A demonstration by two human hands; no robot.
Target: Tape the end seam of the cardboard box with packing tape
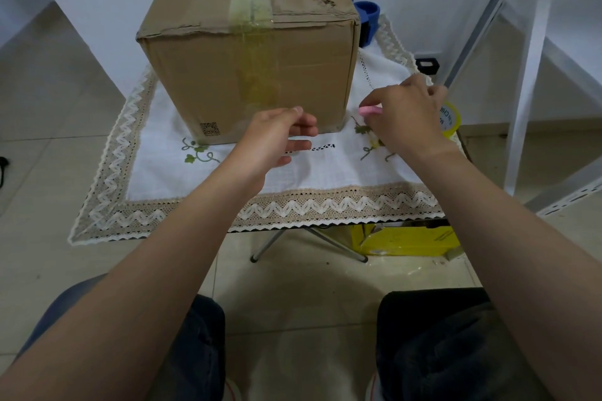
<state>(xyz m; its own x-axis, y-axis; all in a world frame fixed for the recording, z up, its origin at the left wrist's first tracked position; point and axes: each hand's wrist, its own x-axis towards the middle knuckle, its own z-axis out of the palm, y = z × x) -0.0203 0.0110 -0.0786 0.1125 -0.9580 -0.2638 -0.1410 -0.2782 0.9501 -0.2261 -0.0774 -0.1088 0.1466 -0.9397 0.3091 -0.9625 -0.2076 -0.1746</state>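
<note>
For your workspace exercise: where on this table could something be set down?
Free: white embroidered tablecloth in front of the brown cardboard box, and the strip at its left. Crowded: right side, with right hand and yellow tape roll.

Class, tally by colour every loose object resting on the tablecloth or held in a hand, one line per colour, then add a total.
Brown: 1, cardboard box
Yellow: 1, tape roll
Pink: 1, small item in the right hand
Blue: 1, object behind the box
Total: 4
</note>
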